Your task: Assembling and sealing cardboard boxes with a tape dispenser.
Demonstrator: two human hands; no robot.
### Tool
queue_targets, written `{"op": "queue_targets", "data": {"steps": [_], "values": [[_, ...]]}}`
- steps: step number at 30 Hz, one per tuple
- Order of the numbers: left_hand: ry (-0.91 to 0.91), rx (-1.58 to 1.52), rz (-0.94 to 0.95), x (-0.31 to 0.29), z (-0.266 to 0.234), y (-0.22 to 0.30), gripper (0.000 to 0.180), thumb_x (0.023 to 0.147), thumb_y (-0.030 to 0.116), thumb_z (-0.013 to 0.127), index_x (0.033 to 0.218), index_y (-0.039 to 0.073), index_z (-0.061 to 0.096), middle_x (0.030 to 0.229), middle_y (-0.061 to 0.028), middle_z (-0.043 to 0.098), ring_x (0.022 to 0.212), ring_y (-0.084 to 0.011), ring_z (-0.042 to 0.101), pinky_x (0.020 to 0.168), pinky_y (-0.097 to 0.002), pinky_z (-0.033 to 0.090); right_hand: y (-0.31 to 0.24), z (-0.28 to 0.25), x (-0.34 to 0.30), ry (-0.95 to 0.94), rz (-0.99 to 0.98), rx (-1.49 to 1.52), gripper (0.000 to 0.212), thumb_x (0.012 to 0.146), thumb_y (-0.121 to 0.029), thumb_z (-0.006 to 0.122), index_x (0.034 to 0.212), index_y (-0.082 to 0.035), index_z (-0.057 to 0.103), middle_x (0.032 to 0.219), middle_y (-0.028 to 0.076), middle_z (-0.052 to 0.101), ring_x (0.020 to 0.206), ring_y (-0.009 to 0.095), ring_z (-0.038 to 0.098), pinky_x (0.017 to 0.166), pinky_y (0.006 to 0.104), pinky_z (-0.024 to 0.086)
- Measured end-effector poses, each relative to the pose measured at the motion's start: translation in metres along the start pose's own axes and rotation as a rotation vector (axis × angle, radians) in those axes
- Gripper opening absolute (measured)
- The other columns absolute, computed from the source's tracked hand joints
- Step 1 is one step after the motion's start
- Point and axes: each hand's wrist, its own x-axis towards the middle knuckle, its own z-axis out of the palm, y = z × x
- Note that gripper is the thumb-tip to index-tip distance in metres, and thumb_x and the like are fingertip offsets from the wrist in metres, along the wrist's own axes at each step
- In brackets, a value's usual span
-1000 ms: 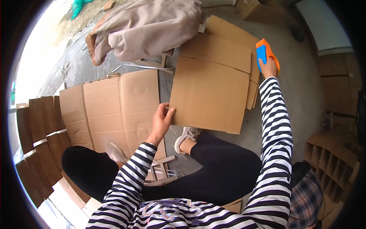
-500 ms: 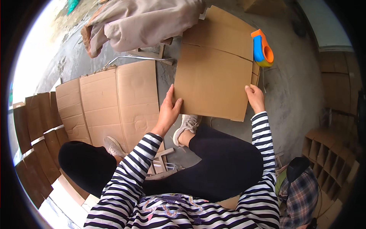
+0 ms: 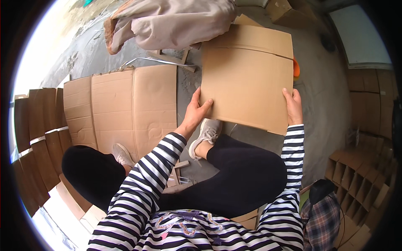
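Between my two hands is a brown cardboard box, its top panel facing me and a crosswise seam near its far end. My left hand grips the left edge close to the near corner, thumb on top. On the opposite edge, my right hand holds on with the thumb on the upper face and the fingers mostly beyond the side. Past the box's right edge peeks an orange tape dispenser, largely hidden by the cardboard.
Flattened cardboard lies on the floor to the left, beside stacked brown cartons. A cloth-covered thing stands beyond it. At lower right are a divided cardboard rack and a plaid garment.
The box has turned slightly and shifted right in view, with both hands still on it. It now covers most of the tape dispenser, which was in plain sight before.
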Motion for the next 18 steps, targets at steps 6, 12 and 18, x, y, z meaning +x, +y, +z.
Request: {"op": "queue_targets", "data": {"steps": [6, 12, 18], "values": [[0.021, 0.3, 0.066, -0.006, -0.003, 0.017, 0.064, 0.087, 0.035, 0.061, 0.137, 0.003, 0.037, 0.136, -0.0183, 0.042, 0.129, -0.0274, 0.037, 0.103, -0.0365, 0.033, -0.052, -0.03, -0.042, -0.049, -0.115, 0.126, 0.021, 0.096, -0.019, 0.051, 0.102, 0.001, 0.052, 0.095, 0.006, 0.06, 0.085, 0.011, 0.057, 0.077, 0.0242, 0.046], [0.055, 0.222, 0.402, -0.055, -0.02, 0.132, 0.071, 0.085, 0.046, 0.061, 0.132, -0.002, 0.039, 0.136, -0.0237, 0.038, 0.126, -0.0325, 0.04, 0.103, -0.0385, 0.034, -0.138, -0.059, -0.137, -0.002, -0.361, 0.202, 0.021, 0.097, -0.018, 0.048, 0.107, 0.0, 0.053, 0.102, 0.007, 0.059, 0.087, 0.012, 0.056, 0.078, 0.0257, 0.046], [-0.249, -0.325, 0.306, -0.203, -0.108, 0.249, 0.05, 0.091, 0.025, 0.058, 0.131, 0.0, 0.042, 0.12, -0.0067, 0.054, 0.109, -0.0127, 0.05, 0.092, -0.0279, 0.041, -0.152, 0.023, -0.169, -0.182, -0.27, 0.018, 0.036, 0.096, -0.02, 0.05, 0.126, 0.0, 0.046, 0.114, 0.006, 0.057, 0.103, 0.014, 0.055, 0.087, 0.0276, 0.045]]}}
